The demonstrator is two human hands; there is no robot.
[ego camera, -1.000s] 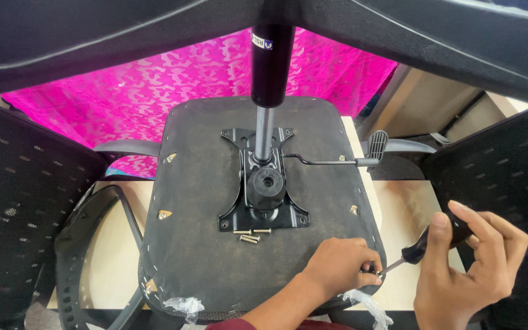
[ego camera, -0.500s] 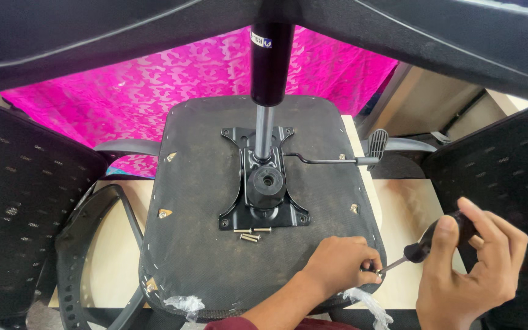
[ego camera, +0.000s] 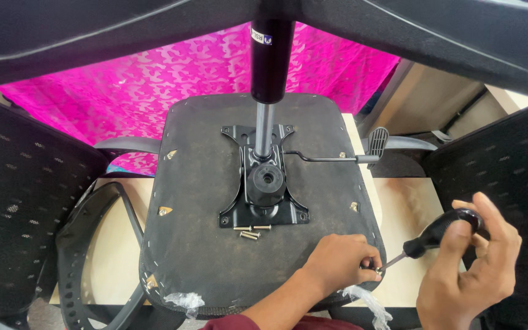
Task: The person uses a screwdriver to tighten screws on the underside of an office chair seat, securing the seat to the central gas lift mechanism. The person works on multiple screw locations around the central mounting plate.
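An upturned black chair seat (ego camera: 209, 208) lies on a pale table, its black metal mounting plate (ego camera: 263, 201) bolted in the middle with a gas cylinder (ego camera: 268, 67) rising from it. My left hand (ego camera: 340, 263) pinches a small screw (ego camera: 375, 269) at the seat's near right edge. My right hand (ego camera: 469, 269) holds a black-handled screwdriver (ego camera: 438, 235), its tip at that screw. A few loose screws (ego camera: 250, 232) rest just below the plate.
A height lever (ego camera: 343, 157) with a grey paddle sticks out to the right. A black armrest frame (ego camera: 96, 256) lies at the left. Black mesh chair parts flank both sides. Pink patterned cloth (ego camera: 135, 91) hangs behind. Torn plastic wrap (ego camera: 184, 302) clings to the seat's front edge.
My right hand has turned on the screwdriver handle, fingers shifting round it and the handle rising a little. The left hand stays pinched at the screw.
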